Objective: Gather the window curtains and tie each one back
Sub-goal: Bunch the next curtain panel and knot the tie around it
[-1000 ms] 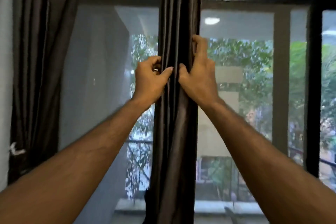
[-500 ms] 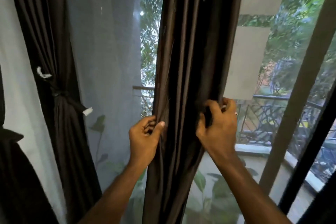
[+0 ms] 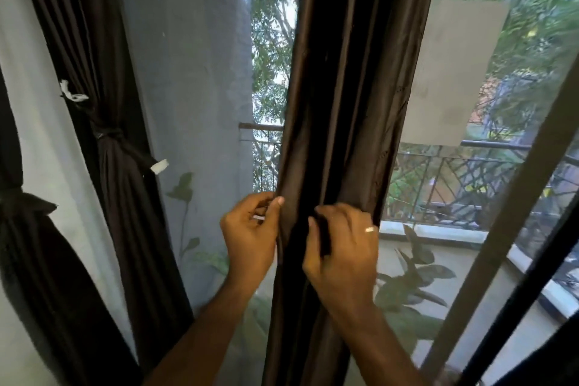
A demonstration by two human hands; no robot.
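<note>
Centre curtain: dark brown, satiny, gathered into vertical folds, hanging untied. Left of it, second dark curtain bunched and knotted at mid-height with a tie-back. Further left, third dark curtain, also knotted.

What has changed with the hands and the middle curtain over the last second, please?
Both hands slid down the middle brown curtain from well above the balcony rail to below it. The left hand still pinches its left edge; the right hand has closed on a dark strip at the front. The two tied curtains on the left are unchanged.
</note>
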